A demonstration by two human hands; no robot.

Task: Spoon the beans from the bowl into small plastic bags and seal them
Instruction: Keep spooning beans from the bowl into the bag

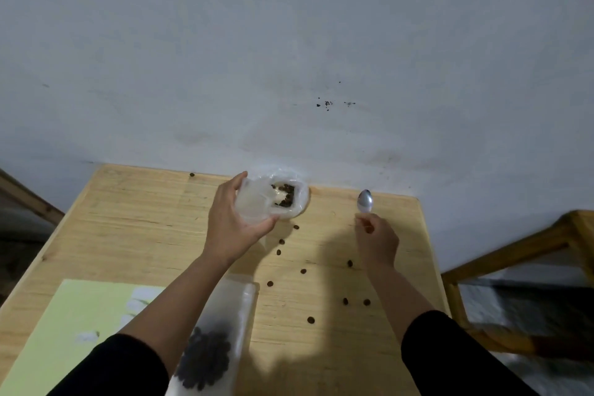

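1. Wooden table (135, 222) — work surface, a filled bag (209, 354) parked near its front edge.
2. Left hand (231, 222) grips a small plastic bag (260, 202) over the bowl (300, 202), likely keeping its mouth open.
3. Right hand (376, 239) pinches the spoon (365, 201), lifted clear.
4. Stray beans (303, 271) — spilled between the hands.

I'm seeing two bare forearms coming in from the bottom edge, both bare from wrist to past mid-forearm. I'm noting black sleeves, pushed up toward the elbows: left sleeve (112, 366) plain, dark, no print showing; right sleeve (450, 354) looking the same, plain black fabric. Left hand (231, 222) and right hand (376, 241) are both showing bare, no gloves. Fingers (239, 178) are showing bare too; nail detail is reading too blurred to tell.
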